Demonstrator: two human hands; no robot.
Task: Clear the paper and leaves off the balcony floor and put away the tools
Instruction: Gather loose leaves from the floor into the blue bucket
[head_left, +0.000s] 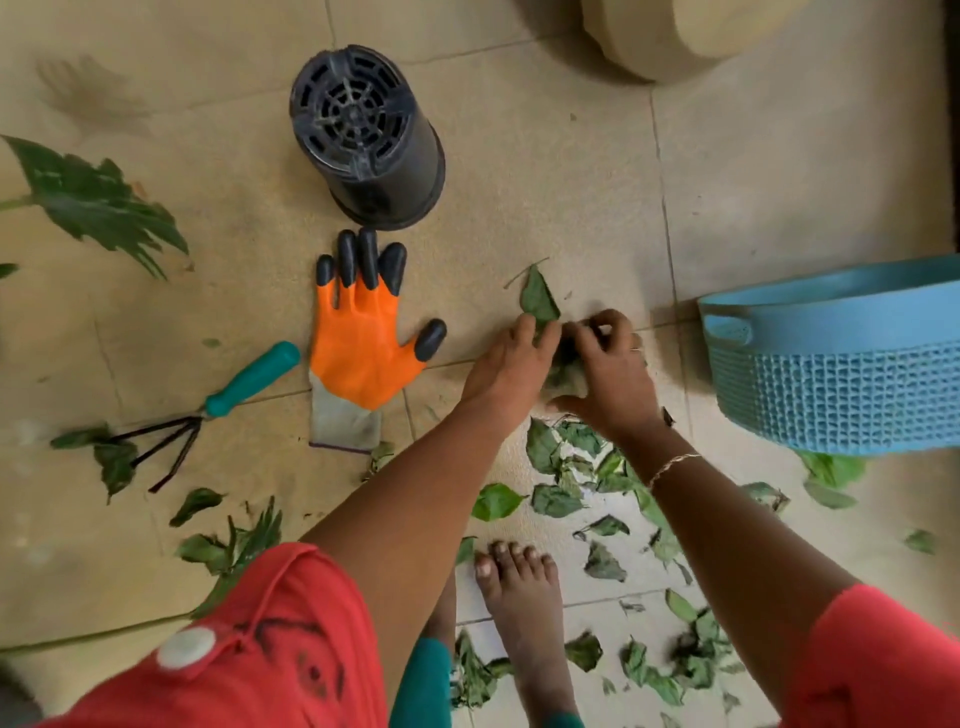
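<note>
Gathering the bunch of leaves (563, 366), with the blue basket (831, 395) off to the right

Both hands are down on the tiled floor (571, 182), closing in on the bunch from either side. The left hand (511, 364) lies fairly flat, its fingers near straight and pressing the leaves inward. The right hand (608, 379) is curled over them, thumb tucked underneath, so it seems to have the real hold.

The basket stands just beside the right hand, rim open upward, so I would expect the lift to swing right, with the right arm nearer. One long leaf (540, 299) points away beyond the fingertips.

The leaves look limp, thin and crumpled, likely to slip out of a loose grasp. Many loose leaves (553, 501) lie scattered nearer the person's feet.

To the left, well apart from the hands, lie the tools. There is an orange rubber-coated glove (358, 343) with black fingertips, and a hand rake (249, 384) with a smooth teal handle and dark prongs. An overturned black pot (363, 135) of ribbed plastic sits there too. I see no paper.
</note>
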